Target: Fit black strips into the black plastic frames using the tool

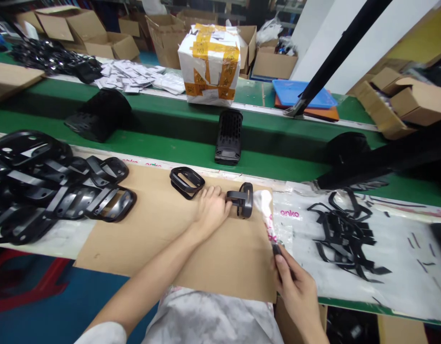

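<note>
My left hand (213, 206) reaches over a sheet of brown cardboard (152, 239), its fingers closed on the left end of a black plastic frame (246, 200). That frame stands on its side near the sheet's right edge. Just beyond my left hand lies a second black plastic loop-shaped frame (187, 180). My right hand (295, 286) is at the sheet's right edge, closed around a tool with a dark handle (276, 249). The tool's working end is too blurred to make out. A gap separates it from the frame at my left hand.
At left is a heap of black frames (59, 191); at right, a tangle of thin black strips (344, 234) on white sheeting. Black perforated housings (229, 136) sit on the green conveyor (163, 143). Behind stands a taped white box (210, 64). A dark post (342, 52) slants at right.
</note>
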Motion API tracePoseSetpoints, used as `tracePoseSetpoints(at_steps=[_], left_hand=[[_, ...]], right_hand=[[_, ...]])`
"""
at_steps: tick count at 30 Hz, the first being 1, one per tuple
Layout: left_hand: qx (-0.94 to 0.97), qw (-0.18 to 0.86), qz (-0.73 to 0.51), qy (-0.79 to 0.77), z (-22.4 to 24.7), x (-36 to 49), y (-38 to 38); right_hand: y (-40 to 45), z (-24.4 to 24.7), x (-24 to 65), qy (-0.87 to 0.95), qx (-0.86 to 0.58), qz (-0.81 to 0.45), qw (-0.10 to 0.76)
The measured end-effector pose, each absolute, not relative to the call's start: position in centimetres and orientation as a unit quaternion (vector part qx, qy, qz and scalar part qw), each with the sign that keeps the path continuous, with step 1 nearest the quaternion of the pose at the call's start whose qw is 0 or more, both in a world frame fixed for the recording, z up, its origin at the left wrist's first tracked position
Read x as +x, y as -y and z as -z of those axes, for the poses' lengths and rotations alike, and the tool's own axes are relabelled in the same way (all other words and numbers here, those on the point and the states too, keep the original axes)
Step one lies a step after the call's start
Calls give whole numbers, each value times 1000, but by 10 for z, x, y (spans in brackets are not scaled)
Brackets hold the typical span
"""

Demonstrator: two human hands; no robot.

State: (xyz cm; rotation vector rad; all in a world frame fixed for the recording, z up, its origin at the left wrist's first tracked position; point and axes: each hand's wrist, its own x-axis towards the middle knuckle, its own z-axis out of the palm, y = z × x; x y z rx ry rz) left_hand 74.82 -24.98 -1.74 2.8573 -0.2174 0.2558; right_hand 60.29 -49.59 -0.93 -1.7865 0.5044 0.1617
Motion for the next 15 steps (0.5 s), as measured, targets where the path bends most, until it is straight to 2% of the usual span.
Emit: tracePoseSetpoints(at_steps=[4, 10, 15], left_hand=[[983, 140, -92, 74, 17, 747, 251], [982, 144, -80, 91, 13, 746, 251], [982, 149, -75, 82, 15, 746, 251]], right_hand=[[486, 7, 592, -253, -765, 40, 591], [488, 10, 606, -134, -837, -137, 513], [495, 6, 602, -200, -827, -44, 523]])
